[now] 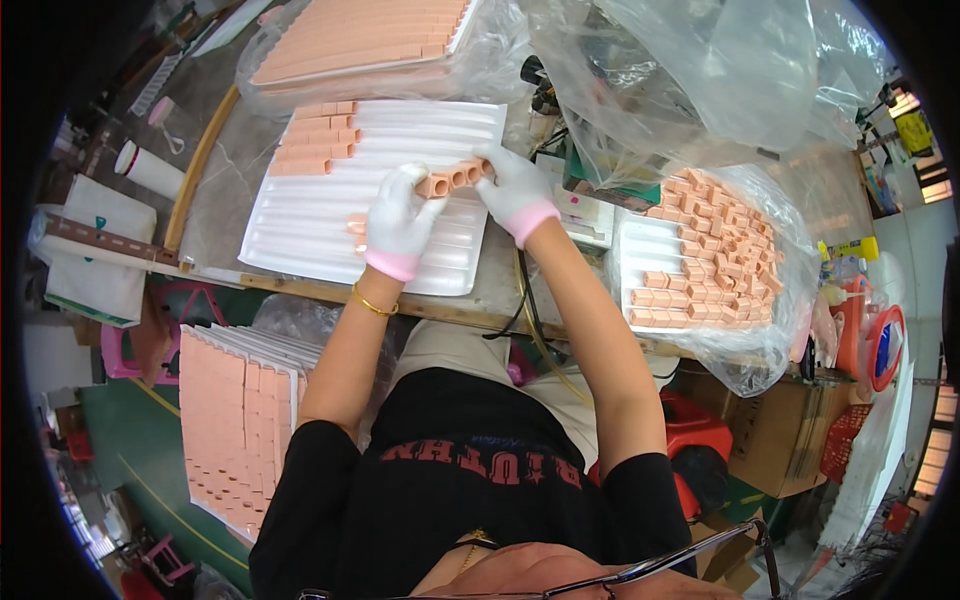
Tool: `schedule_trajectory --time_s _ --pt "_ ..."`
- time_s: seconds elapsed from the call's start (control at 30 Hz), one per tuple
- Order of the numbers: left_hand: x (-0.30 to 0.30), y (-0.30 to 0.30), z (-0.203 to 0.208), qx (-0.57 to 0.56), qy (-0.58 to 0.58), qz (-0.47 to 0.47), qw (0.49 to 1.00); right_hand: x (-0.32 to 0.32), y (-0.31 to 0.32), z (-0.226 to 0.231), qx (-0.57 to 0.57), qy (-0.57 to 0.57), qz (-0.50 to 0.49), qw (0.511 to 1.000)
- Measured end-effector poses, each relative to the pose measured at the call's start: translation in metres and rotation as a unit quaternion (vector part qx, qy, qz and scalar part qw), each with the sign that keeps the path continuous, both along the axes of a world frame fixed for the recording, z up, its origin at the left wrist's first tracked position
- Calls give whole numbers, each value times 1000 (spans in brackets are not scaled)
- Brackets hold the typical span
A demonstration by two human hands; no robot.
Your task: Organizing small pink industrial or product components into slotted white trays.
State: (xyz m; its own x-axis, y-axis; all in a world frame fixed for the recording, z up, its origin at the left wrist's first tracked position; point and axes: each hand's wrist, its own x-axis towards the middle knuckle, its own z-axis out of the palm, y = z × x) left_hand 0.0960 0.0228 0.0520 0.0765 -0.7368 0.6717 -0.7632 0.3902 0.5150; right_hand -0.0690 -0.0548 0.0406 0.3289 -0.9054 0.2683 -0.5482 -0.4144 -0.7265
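My left hand [402,220] and my right hand [517,190] wear white gloves with pink cuffs. Between them they grip a short row of peach-coloured square blocks [456,179] with round holes, one hand at each end. The row is held above a white ridged tray [290,225]. Several lines of the same blocks [318,138] lie in the tray's far left part. A few more blocks [356,228] sit beside my left hand, partly hidden by it.
Right of me, a second white tray [648,245] in plastic wrap holds a heap of loose blocks [725,250]. A filled tray stack [360,42] stands at the back, another [230,420] at lower left. Clear plastic bags [700,80] hang over a green box [610,187]. A black cable [530,290] crosses the table edge.
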Motion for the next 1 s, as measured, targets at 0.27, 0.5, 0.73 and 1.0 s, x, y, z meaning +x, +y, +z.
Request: schedule_trajectory --time_s 0.27,0.5,0.73,1.0 --pt "2 8 -30 23 -111 -36 993 5 -22 -4 -111 86 42 989" --pt "2 20 -12 141 -62 -64 986 3 -4 -2 -106 94 -26 990" --pt "16 -28 -5 320 -200 121 918 12 -12 -5 -93 141 -54 984" --pt "12 -23 -17 142 -123 -28 982 19 -20 0 -85 158 -37 983"
